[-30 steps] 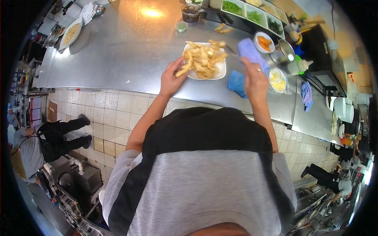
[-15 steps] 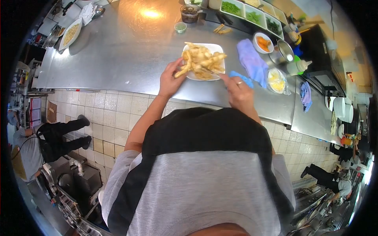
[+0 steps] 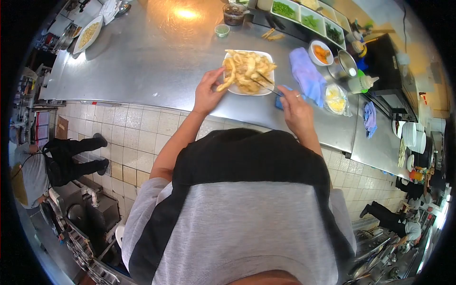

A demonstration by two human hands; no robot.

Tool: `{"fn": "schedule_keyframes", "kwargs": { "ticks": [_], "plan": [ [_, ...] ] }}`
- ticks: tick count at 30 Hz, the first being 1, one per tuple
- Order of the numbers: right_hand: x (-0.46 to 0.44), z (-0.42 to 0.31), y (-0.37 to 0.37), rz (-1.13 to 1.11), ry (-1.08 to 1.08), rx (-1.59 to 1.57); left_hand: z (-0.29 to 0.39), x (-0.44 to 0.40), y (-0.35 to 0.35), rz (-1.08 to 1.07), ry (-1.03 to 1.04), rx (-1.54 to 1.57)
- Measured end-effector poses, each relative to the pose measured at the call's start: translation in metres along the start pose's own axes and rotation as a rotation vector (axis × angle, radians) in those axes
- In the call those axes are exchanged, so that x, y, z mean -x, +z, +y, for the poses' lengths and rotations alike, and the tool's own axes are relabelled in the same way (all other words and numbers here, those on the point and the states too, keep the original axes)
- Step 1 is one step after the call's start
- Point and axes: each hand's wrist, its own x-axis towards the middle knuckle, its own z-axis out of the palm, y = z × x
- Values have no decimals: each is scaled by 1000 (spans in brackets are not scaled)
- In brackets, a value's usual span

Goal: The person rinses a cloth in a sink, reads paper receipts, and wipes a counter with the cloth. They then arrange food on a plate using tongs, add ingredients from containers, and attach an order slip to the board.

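A white square plate point(image 3: 270, 89) piled with golden fried strips of food point(image 3: 247, 66) sits near the front edge of the steel counter. My left hand point(image 3: 208, 92) grips the plate's left rim, fingertips beside an overhanging strip. In my right hand point(image 3: 298, 111) are slim metal tongs point(image 3: 271, 89), their two tips spread apart over the right side of the pile. A blue cloth point(image 3: 281, 100) lies partly hidden behind my right hand.
On the right are a purple cloth point(image 3: 306, 73), a white bowl with orange food point(image 3: 321, 52), a plastic-wrapped container point(image 3: 336, 99) and squeeze bottles. Trays of chopped greens point(image 3: 311, 20) line the back. An oval dish point(image 3: 89, 35) stands far left. People stand behind on both sides.
My right hand has drawn back slightly right, and the tongs have come up out of the food with tips parted. Several strips lie differently in the pile. The left hand stays at the plate.
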Motion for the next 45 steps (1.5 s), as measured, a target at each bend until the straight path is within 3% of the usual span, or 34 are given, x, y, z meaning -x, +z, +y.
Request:
{"fn": "schedule_keyframes", "kwargs": {
  "ticks": [7,10,16,19,24,28,37,40,45],
  "plan": [
    [-6,-26,-18,-136,2,21,2,0,-1,-17,1,26],
    [-18,-35,-11,-97,57,-168,4,1,-2,-4,22,-3],
    [-53,-36,15,-145,114,-118,0,1,-1,-1,43,13],
    [-70,-46,13,-304,203,-34,-2,0,-2,1,52,29],
    [-74,-34,23,-244,195,-130,0,0,-6,-24,75,-8],
    [-76,-28,8,-237,225,-231,-6,0,-4,46,-45,198],
    [-86,-29,-20,-313,234,-140,-3,0,-5,37,-66,126],
    [-97,-24,-54,-243,123,-170,-2,0,-6,34,-72,97],
    [-138,-28,-112,-255,-328,266,-5,-2,-4,3,-65,71]
  ]
}}
